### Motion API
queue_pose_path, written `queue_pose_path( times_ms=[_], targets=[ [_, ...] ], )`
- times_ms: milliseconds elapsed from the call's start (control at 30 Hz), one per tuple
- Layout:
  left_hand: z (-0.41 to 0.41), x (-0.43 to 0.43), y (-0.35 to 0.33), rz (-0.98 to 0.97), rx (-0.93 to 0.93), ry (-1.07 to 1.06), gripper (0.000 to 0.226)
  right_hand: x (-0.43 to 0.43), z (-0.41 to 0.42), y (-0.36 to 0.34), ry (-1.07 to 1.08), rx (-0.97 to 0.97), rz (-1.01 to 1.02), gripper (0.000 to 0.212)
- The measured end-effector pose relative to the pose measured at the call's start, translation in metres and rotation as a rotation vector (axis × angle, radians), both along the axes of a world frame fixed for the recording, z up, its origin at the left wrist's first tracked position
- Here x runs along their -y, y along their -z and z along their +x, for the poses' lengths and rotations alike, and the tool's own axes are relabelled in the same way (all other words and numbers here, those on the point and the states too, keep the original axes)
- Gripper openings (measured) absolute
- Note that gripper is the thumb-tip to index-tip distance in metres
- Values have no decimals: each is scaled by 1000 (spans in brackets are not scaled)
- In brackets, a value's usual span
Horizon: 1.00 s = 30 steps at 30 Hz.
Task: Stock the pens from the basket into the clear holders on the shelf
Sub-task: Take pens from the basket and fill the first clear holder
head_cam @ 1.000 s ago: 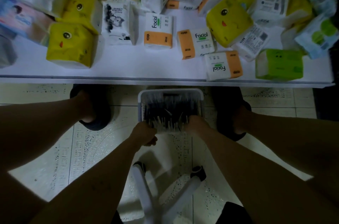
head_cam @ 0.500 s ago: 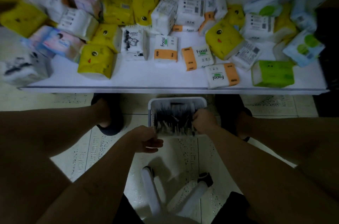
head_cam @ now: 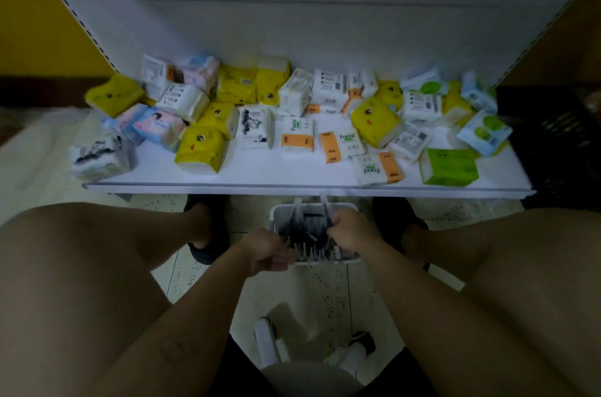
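A yellow wall [head_cam: 39, 22] fills the 10 o'clock corner, edged by a slotted shelf upright [head_cam: 74, 12] that slants down to a white shelf [head_cam: 292, 175]. A plain white back panel [head_cam: 309, 22] rises behind the shelf at 12 o'clock. The shelf is strewn from end to end with soft tissue packs. A black-and-white printed pack [head_cam: 100, 156] lies at its left end, then a yellow pack with a duck face [head_cam: 200, 149]. Orange-and-white "Facial" packs [head_cam: 297, 134] lie near the middle and a green pack [head_cam: 448, 167] towards the right. A black crate [head_cam: 553, 143] stands at 3 o'clock, just beside the shelf's right end.

Below the shelf's front edge is a pale speckled tile floor [head_cam: 292, 292], dimly lit. A white basket [head_cam: 325, 261] sits on it at 6 o'clock from the shelf's middle, between two dark shoes [head_cam: 208, 234]. It is full of dark pens [head_cam: 309, 234].

The left hand [head_cam: 268, 253] is at the basket's near left corner, its fingers curled round a few pens. The right hand [head_cam: 349, 230] is over the basket's right side, its fingers gripping more pens, one pale end poking up towards the shelf. Motion blur hides how many each holds. White stool legs [head_cam: 266, 341] show at 6 o'clock.
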<state>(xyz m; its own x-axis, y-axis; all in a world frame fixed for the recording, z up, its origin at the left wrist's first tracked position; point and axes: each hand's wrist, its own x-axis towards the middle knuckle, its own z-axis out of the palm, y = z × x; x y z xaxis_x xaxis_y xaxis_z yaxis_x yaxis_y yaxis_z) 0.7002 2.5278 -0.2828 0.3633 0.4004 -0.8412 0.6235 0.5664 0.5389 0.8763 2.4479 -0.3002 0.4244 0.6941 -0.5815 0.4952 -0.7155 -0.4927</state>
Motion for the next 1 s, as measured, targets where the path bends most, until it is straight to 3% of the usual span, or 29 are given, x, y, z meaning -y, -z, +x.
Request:
queue_pose_path(
  times_ms=[133,333,467,667,867,1000],
  targets=[
    [10,6,-16,93,103,16,10,3,-1,-18,49,26,127,44],
    [30,6,-49,262,245,-10,14,-2,0,-61,162,42,363,13],
    [38,4,-82,306,423,-63,20,-11,-2,-102,236,-85,562,13],
    [49,3,-122,525,584,16,21,-16,1,-156,374,-188,796,9],
    [62,-13,-181,759,579,146,14,-19,11,-217,321,-140,933,16],
    [72,-25,-248,862,652,50,11,-15,15,-270,237,-78,1054,24]
  ],
)
